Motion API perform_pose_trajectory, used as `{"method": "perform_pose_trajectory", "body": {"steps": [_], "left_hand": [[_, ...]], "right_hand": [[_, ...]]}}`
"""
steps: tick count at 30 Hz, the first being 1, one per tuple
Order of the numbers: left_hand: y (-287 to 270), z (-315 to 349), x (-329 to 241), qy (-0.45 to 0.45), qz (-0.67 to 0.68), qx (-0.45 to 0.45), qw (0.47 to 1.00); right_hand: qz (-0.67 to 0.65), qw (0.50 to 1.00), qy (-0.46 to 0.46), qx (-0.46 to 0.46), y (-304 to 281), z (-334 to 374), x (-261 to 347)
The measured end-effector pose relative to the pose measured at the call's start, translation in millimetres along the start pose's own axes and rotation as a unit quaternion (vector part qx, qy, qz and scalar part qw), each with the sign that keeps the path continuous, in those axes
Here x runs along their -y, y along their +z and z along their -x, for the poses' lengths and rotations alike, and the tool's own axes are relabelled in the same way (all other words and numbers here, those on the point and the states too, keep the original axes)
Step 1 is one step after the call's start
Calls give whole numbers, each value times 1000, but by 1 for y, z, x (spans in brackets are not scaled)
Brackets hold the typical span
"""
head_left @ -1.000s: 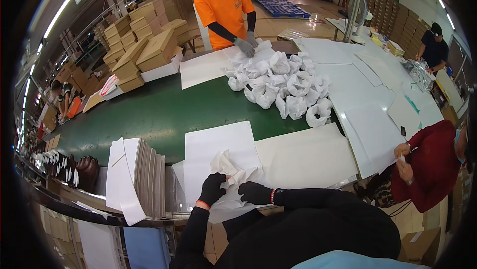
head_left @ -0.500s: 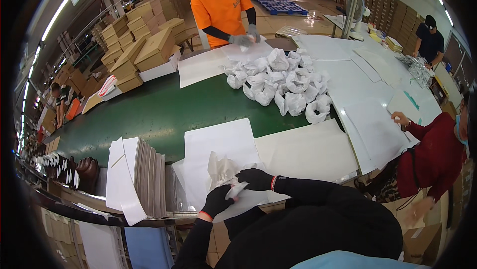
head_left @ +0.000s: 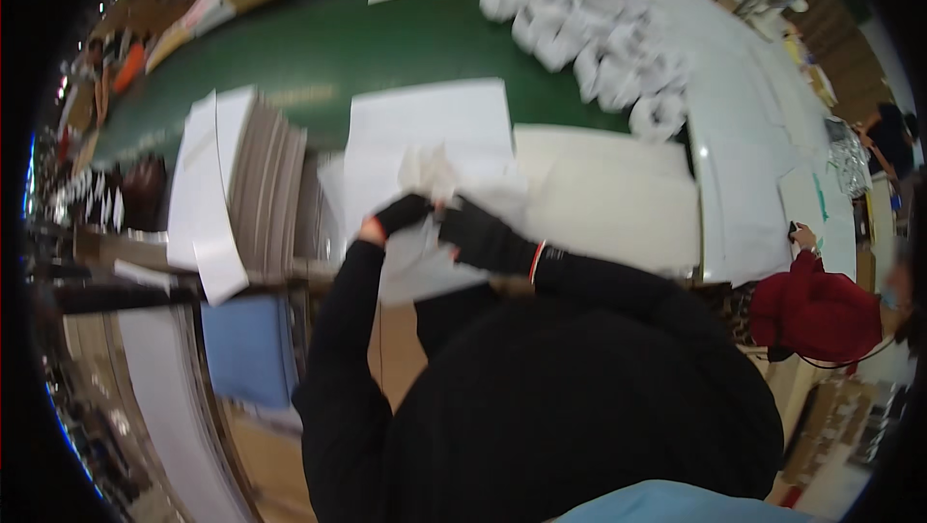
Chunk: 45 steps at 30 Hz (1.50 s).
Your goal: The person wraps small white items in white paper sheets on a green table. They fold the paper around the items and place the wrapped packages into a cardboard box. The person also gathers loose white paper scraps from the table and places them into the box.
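Observation:
Thin, crumpled white tissue paper (head_left: 431, 168) lies on a stack of white sheets (head_left: 425, 117) at the near edge of the green table. My left hand (head_left: 402, 215), in a black glove, is closed with its fingertips on the tissue paper. Close beside it, my right hand (head_left: 488, 241), gloved in black too, has its fingers bent onto the same paper. Both pairs of fingertips nearly meet just below the crumpled part. Motion blur softens the fingers, and whatever the paper may wrap is hidden.
Left of the sheets stands a thick pile of grey-brown card (head_left: 270, 185). Cream sheets (head_left: 618, 195) lie to the right. Several white paper-wrapped bundles (head_left: 589, 35) sit on the green table (head_left: 319, 50). A person in a red sleeve (head_left: 806, 306) works at the right.
My view has tipped downward, so the table sits higher in the picture. Both hands have drawn closer together on the tissue paper. The person in red has reached further onto the right-hand table.

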<state>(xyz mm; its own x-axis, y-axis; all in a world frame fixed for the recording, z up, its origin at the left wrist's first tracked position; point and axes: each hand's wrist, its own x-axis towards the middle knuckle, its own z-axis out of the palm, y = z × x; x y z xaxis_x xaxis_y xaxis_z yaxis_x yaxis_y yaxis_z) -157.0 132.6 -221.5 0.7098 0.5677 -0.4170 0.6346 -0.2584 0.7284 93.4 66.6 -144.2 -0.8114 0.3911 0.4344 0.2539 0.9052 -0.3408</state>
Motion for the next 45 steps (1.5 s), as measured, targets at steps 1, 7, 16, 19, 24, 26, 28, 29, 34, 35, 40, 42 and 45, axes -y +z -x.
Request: {"method": "perform_pose_trajectory", "body": {"steps": [1, 7, 16, 19, 24, 26, 28, 29, 34, 35, 40, 42, 45], "left_hand": [[-7, -2, -23, 28, -164, -6, 986], [18, 12, -41, -116, 252, -255, 926], [66, 47, -129, -38, -146, -451, 880], [69, 46, -97, -30, -88, -465, 880], [21, 48, -71, -88, 89, -309, 943], [9, 43, -43, -72, 151, -279, 946], [-9, 36, -30, -77, 225, -204, 950], [-17, 34, -27, -93, 245, -187, 947], [-19, 29, -28, -155, 101, -311, 932], [-12, 24, -44, -205, 2, -375, 904], [34, 7, -90, -18, -239, -507, 828], [36, 10, -93, -14, -251, -515, 819], [32, 13, -72, -41, -204, -487, 848]], "right_hand": [[-5, 999, 41, -25, 10, 12, -3], [-56, 982, 155, 92, 19, 25, -25], [-38, 974, 196, 105, 19, -2, -43], [-38, 983, 160, 81, 18, -7, -52], [-32, 968, 224, 107, 11, -21, -70], [-8, 944, 284, 169, -3, -45, -60], [175, 967, 161, 91, 3, -42, -60], [263, 959, 95, 49, 8, -38, -59], [130, 973, 123, 144, 18, -25, -51], [127, 974, 120, 146, 17, -25, -55], [105, 965, 135, 200, 31, -33, -79], [108, 969, 143, 171, 35, -28, -79], [120, 971, 157, 133, 23, -24, -46]]}}
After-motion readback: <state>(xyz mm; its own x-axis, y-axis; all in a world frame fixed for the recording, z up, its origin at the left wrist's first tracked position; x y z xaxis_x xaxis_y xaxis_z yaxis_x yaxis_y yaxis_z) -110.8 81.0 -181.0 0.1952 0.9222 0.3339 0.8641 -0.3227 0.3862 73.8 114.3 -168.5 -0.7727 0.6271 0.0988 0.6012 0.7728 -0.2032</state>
